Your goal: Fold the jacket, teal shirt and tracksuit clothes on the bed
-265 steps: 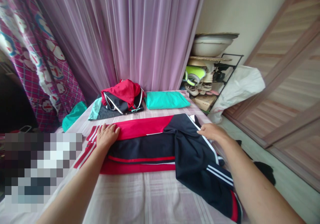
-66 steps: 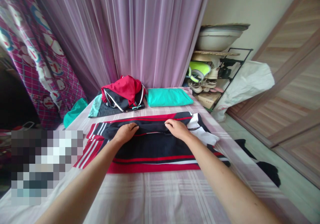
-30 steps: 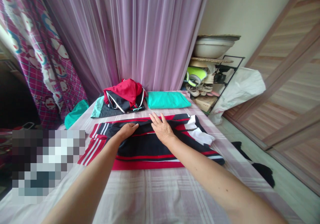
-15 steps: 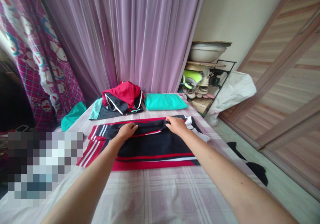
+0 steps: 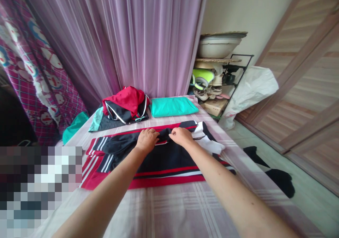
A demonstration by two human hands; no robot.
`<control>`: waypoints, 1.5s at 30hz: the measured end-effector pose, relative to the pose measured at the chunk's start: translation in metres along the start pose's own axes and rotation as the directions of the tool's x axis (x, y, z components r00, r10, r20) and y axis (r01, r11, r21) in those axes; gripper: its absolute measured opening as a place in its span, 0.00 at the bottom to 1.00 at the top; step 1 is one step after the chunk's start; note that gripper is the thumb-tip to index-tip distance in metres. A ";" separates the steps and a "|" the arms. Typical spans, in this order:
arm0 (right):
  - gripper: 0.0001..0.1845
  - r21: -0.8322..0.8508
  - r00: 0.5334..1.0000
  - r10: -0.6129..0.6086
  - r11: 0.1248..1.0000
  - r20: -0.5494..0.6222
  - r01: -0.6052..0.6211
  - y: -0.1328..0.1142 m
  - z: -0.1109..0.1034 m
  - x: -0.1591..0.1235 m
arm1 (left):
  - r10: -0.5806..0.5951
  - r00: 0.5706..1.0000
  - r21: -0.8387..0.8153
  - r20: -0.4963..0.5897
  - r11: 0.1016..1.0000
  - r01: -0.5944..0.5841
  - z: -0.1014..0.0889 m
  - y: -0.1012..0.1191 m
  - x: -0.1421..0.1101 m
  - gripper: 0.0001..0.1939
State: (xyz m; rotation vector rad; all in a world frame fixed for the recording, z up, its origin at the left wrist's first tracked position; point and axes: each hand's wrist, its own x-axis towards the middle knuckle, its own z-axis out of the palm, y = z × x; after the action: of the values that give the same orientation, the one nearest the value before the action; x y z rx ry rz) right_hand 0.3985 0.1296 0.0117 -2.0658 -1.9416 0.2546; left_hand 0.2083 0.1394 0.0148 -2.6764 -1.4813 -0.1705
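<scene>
A navy track jacket (image 5: 159,159) with red bands and white stripes lies flat across the bed, its striped cuffs to the left and white panels to the right. My left hand (image 5: 148,139) is closed on the dark fabric near the jacket's far side. Close beside it, my right hand (image 5: 181,136) pinches the same fabric, thumb and fingers together. A short bunched stretch of navy cloth shows between the two hands. Some of the left fingertips are hidden by the hand itself.
Behind the jacket sit a heap of red and navy clothing (image 5: 125,105) and a folded turquoise cloth (image 5: 173,106). A shelf rack (image 5: 242,70) with shoes and a basin (image 5: 219,47) stands off the bed's far right corner. Black cloth (image 5: 279,182) lies on the floor.
My left hand has shifted right, nearer to my right hand, and the fabric between them is gathered shorter. The lower left striped cuff now shows more. The view has tilted slightly.
</scene>
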 end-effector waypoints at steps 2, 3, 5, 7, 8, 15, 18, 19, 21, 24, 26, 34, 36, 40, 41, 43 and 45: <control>0.10 0.056 1.000 -0.001 0.998 0.023 0.000 0.003 0.003 0.002 | 0.019 1.000 0.019 0.008 1.000 -0.020 0.001 0.007 0.009 0.15; 0.10 0.104 1.000 -0.005 0.995 0.030 0.002 0.006 0.004 0.002 | 0.022 1.000 0.031 0.013 0.999 -0.022 0.001 0.010 0.013 0.15; 0.12 0.224 0.999 -0.018 0.974 0.048 0.007 0.015 0.008 0.003 | 0.011 1.000 0.061 0.029 0.998 -0.013 0.002 0.016 0.020 0.15; 0.12 0.362 0.997 -0.043 0.932 0.066 0.016 0.024 0.013 0.002 | -0.002 0.999 0.086 0.050 0.996 -0.003 0.003 0.020 0.026 0.14; 0.12 0.426 0.996 -0.053 0.905 0.070 0.018 0.028 0.016 0.001 | -0.005 0.998 0.093 0.058 0.996 -0.001 0.004 0.021 0.028 0.13; 0.10 0.628 0.996 -0.040 0.778 0.075 -0.016 0.037 0.031 -0.004 | -0.005 0.998 0.096 0.063 0.995 -0.001 0.013 0.021 0.030 0.12; 0.12 0.562 0.999 -0.021 0.827 0.047 -0.009 0.035 0.025 -0.009 | -0.041 0.999 0.096 0.033 0.995 0.038 0.012 0.017 0.021 0.14; 0.12 0.525 0.999 -0.023 0.851 0.036 0.001 0.035 0.022 -0.012 | -0.072 0.997 0.084 0.017 0.994 0.071 0.011 0.016 0.017 0.15; 0.13 0.458 0.999 -0.027 0.889 0.021 0.015 0.034 0.017 -0.018 | -0.154 0.988 0.011 -0.022 0.988 0.154 0.009 0.012 0.007 0.16; 0.13 0.367 0.999 -0.009 0.930 -0.031 0.019 0.032 0.013 -0.031 | -0.237 0.969 -0.177 -0.073 0.959 0.221 0.007 0.009 -0.006 0.14; 0.13 0.303 0.995 -0.018 0.952 -0.102 0.048 0.031 0.012 -0.038 | -0.233 0.967 -0.270 -0.100 0.942 0.199 0.007 0.010 -0.012 0.12; 0.15 0.241 0.920 -0.049 0.958 -0.390 0.153 0.031 0.008 -0.049 | 0.210 0.972 -0.439 -0.108 0.867 -0.236 0.007 0.028 -0.036 0.11; 0.15 0.248 0.916 -0.012 0.961 -0.402 0.121 0.034 0.003 -0.045 | 0.196 0.978 -0.409 -0.078 0.888 -0.210 0.005 0.020 -0.042 0.15; 0.15 0.257 0.903 -0.014 0.957 -0.429 0.137 0.032 -0.011 -0.029 | 0.037 0.995 -0.245 -0.095 0.968 -0.059 0.004 -0.014 -0.048 0.21; 0.16 0.252 0.897 -0.028 0.955 -0.442 0.154 0.029 -0.013 -0.024 | 0.004 0.997 -0.177 -0.079 0.984 -0.018 0.006 -0.023 -0.050 0.22; 0.18 0.222 0.887 -0.075 0.955 -0.457 0.195 0.021 -0.015 -0.017 | -0.070 0.998 -0.064 0.000 0.996 0.070 0.013 -0.036 -0.055 0.25; 0.21 0.154 0.888 -0.164 0.956 -0.429 0.251 0.011 -0.009 -0.014 | -0.133 0.987 -0.009 0.093 0.991 0.135 0.023 -0.042 -0.061 0.30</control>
State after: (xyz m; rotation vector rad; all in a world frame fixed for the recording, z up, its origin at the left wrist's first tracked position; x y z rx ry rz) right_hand 0.4105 0.1139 0.0159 -1.6045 -1.7686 -0.0307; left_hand 0.1421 0.1132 -0.0154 -2.6302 -1.6947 -0.0676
